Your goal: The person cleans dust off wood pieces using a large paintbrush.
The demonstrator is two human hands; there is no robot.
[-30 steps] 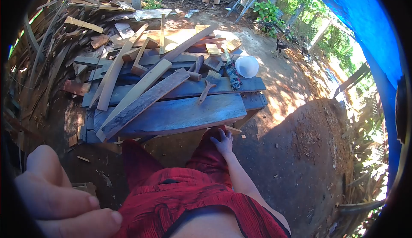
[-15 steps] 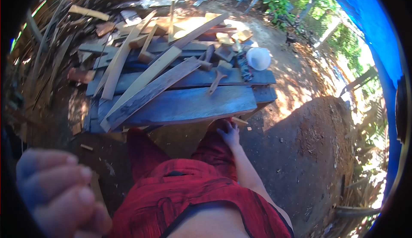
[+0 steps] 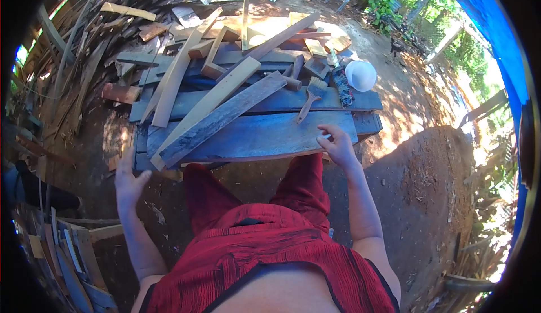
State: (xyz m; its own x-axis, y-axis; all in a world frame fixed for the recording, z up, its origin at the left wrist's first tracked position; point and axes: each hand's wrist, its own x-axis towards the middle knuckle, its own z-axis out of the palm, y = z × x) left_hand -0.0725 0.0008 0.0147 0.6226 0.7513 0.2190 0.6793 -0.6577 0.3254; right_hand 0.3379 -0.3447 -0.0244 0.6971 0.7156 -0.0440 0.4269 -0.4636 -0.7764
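My left hand [image 3: 130, 183] is held up at the left, its fingers spread and holding nothing, near the left ends of the long boards. Over the front right of the wooden bench [image 3: 265, 135], my right hand [image 3: 337, 145] hovers with its fingers loosely bent and apart, nothing between them. A paintbrush [image 3: 309, 103] with a wooden handle lies on the bench to the left of my right hand. Two long boards lie slantwise, one pale [image 3: 211, 101] and one grey [image 3: 225, 115]. A hammer [image 3: 292, 80] rests behind the brush. A white container [image 3: 360, 75] stands at the right end.
Offcuts [image 3: 214, 53] are heaped at the back of the bench. Scrap wood is piled at the left and at the lower left [image 3: 73, 251]. At the left edge a person's dark-clothed leg [image 3: 45, 192] shows. A blue tarp [image 3: 484, 25] hangs at the right.
My left hand has moved from close to the camera out to the bench's left, its fingers spreading. My right hand has lifted off my knee to the bench's front edge. The view has shifted slightly.
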